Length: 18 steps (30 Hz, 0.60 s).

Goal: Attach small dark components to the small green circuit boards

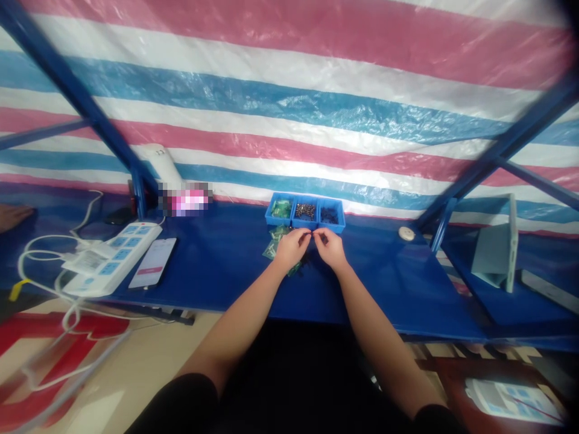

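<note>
My left hand [290,249] and my right hand [331,247] meet fingertip to fingertip just in front of a row of blue bins. Both are closed in a pinch; whatever they hold is too small to make out. Beneath and beside my left hand lie several flat green pieces [272,248], partly hidden by it. The left blue bin [277,221] contains green pieces [281,208]. Small brassy metal parts [305,211] fill the middle bin [302,225], and small dark parts [329,214] lie in the right bin [332,228].
On the blue table [217,259], a phone [152,263] lies beside a white power strip [115,259] with tangled cables. A round white object [406,233] sits at right, near a propped tablet-like case [497,250]. Another person's hand [14,217] rests at far left.
</note>
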Motion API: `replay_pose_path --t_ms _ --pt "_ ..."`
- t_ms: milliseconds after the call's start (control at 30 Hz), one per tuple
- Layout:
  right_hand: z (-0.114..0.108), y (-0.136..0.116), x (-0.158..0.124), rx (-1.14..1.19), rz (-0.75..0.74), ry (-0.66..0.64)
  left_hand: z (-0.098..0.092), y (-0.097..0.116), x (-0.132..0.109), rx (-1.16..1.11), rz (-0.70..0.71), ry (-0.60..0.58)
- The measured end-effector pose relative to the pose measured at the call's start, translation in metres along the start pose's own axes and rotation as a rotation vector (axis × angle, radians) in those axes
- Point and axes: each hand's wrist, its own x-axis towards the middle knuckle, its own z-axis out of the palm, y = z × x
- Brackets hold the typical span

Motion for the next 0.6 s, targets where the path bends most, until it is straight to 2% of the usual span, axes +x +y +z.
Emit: replay_pose_path --t_ms 267,600 --pt "0.001 -0.009 -0.001 0.179 0.055 0.040 -0.001 -0.001 0.000 -0.049 -0.048 -0.003" --pt "-0.001 -0.013 -0.002 0.190 0.134 0.094 0.000 0.000 -0.001 -0.132 -0.081 -0.012"
